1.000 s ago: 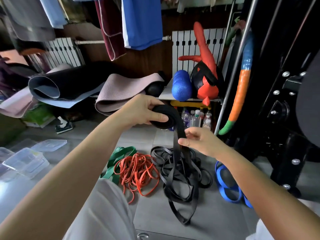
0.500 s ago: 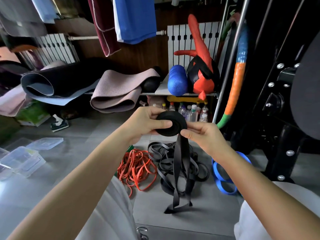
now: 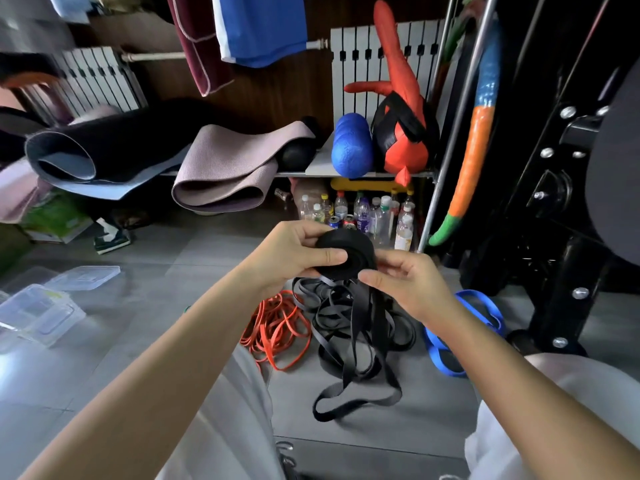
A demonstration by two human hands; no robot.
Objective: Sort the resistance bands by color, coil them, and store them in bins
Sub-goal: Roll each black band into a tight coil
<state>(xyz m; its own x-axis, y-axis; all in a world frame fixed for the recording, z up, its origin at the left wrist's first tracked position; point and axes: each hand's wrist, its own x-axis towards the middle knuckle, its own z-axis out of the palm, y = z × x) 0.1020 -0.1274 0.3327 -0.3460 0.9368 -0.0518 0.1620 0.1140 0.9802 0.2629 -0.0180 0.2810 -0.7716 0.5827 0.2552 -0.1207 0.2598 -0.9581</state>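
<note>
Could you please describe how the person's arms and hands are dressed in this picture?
The left arm and right arm are bare to the frame's edge, no sleeves showing. The left hand and right hand wear no gloves; no rings, watch or bracelet can be seen.

A flat black rubber resistance band [image 3: 346,259], partly wound into a tight round coil, is held up at centre frame, its loose tail hanging to the floor. Beneath it lie a tangled pile of black bands [image 3: 332,306], thin orange rubber bands [image 3: 273,341] to the left and wide blue rubber bands [image 3: 437,356] to the right. Clear lidded plastic bins [image 3: 38,313] sit at the left edge.
</note>
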